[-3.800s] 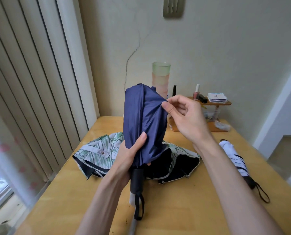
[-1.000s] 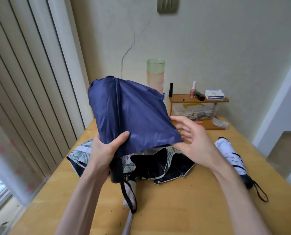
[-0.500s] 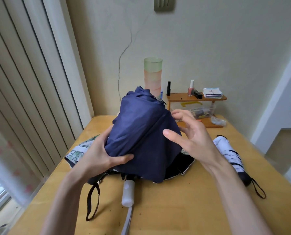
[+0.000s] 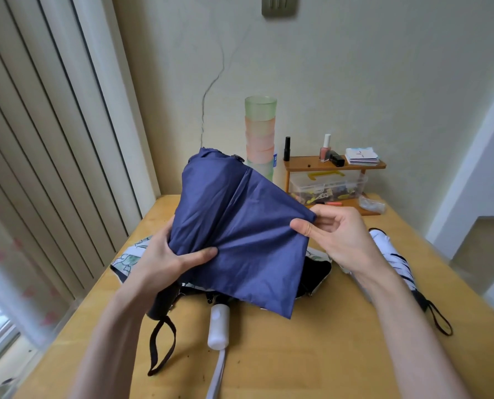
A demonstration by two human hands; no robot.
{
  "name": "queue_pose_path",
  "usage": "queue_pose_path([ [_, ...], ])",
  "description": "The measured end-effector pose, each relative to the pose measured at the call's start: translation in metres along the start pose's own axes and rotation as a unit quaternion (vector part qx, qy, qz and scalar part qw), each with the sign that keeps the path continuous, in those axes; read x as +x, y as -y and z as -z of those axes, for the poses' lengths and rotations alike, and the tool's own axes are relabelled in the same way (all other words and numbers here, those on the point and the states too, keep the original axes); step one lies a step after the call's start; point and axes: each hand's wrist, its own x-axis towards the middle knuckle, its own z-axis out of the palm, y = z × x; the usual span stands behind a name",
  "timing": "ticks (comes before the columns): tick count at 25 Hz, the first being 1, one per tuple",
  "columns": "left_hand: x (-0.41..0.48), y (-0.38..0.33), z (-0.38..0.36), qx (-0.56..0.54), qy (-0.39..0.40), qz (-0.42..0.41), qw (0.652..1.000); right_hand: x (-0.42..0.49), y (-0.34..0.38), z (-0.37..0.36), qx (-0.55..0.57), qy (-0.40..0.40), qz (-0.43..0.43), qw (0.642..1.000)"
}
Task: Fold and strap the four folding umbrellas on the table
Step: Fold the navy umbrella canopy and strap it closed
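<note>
My left grip [image 4: 165, 260] is curled round the blue umbrella [image 4: 240, 226]. My thumb lies on top of the cloth, just above the black handle [image 4: 165, 300]. My right grip [image 4: 340, 240] pinches a corner of the blue cloth between thumb and fingers and holds it out toward 3 o'clock. The cloth is pulled flat between my two grips.

The blue umbrella is up off the tabletop [image 4: 297, 355], and its tip points to 12 o'clock. A black loop [image 4: 162, 347] hangs from the handle toward 6 o'clock.

Under the blue umbrella lies a leafy umbrella [image 4: 130, 254], loose and not folded. Its white handle [image 4: 218, 326] points to 6 o'clock.

At 3 o'clock, past my right grip, a white umbrella [image 4: 395, 260] with black stripes lies rolled up tight.

At 12 o'clock, by the wall, stand a stack of cups [image 4: 260, 133] and a little wooden shelf [image 4: 306, 162] with a clear box [image 4: 326, 185] under it.
</note>
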Motion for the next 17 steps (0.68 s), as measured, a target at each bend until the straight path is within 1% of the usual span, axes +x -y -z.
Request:
queue_pose_path([
  [2,0.000,0.001,0.001,0.001,-0.002,0.010,1.000,0.002,0.000,0.002,0.037,-0.025,-0.015,0.999],
  [4,0.001,0.002,0.006,0.002,-0.002,0.013,1.000,0.001,0.002,0.008,0.071,-0.019,-0.047,0.996],
  [5,0.001,0.003,0.007,0.006,-0.001,0.013,1.000,0.000,0.002,0.010,0.072,-0.010,-0.061,0.995],
  [7,-0.001,0.002,0.008,0.011,0.010,0.012,1.000,-0.002,0.003,0.007,0.035,-0.003,-0.078,0.996],
  [8,-0.002,0.001,0.006,0.008,0.015,0.016,1.000,-0.002,0.004,0.004,0.026,-0.010,-0.080,0.996],
  [9,-0.002,0.000,0.005,0.000,0.019,0.018,1.000,-0.002,0.005,0.002,0.039,-0.020,-0.080,0.996],
  [12,-0.003,-0.002,0.002,-0.024,0.018,0.020,0.999,-0.001,0.009,-0.006,0.166,-0.047,-0.111,0.979],
  [13,-0.002,-0.002,0.001,-0.034,0.009,0.021,0.999,-0.001,0.011,-0.008,0.177,-0.060,-0.123,0.975],
  [15,-0.003,-0.003,0.003,-0.049,-0.002,0.019,0.999,0.000,0.012,-0.009,0.116,-0.103,-0.112,0.982],
  [16,-0.003,-0.003,0.004,-0.052,-0.003,0.017,0.999,0.000,0.012,-0.006,0.077,-0.113,-0.092,0.986],
  [17,-0.004,-0.003,0.005,-0.052,-0.004,0.014,0.999,0.000,0.012,-0.003,0.054,-0.104,-0.066,0.991],
])
